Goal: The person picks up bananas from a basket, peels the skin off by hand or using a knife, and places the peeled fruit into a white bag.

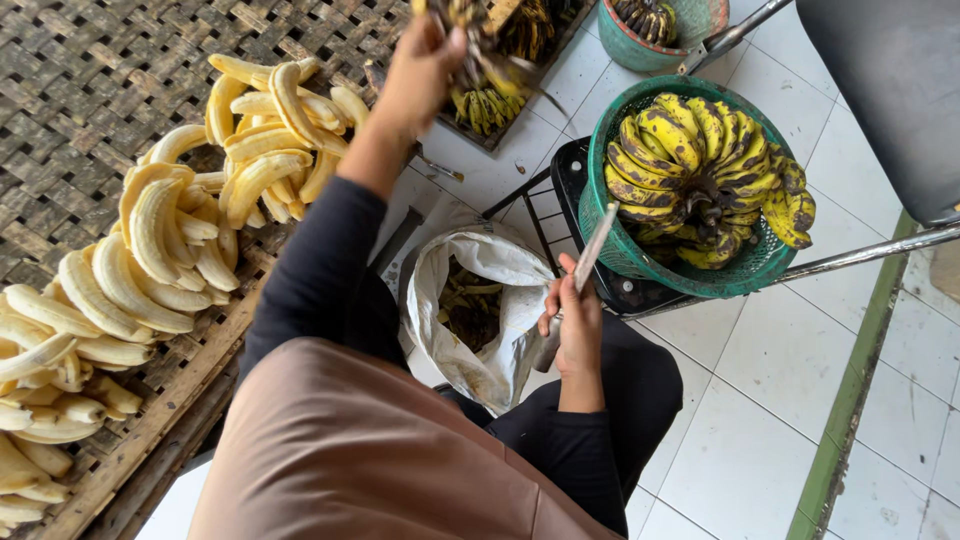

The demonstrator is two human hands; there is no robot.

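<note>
Your left hand (425, 65) is raised far forward, clenched on a dark-spotted banana bunch (480, 60) above the woven tray (90, 110) edge; your right hand (575, 330), closed around a knife (592, 250) pointing up-forward, sits nearer you, beside the green basket (640, 262)

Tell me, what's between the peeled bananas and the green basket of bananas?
In the head view, the person's left arm and a white sack holding peels lie between them.
</note>
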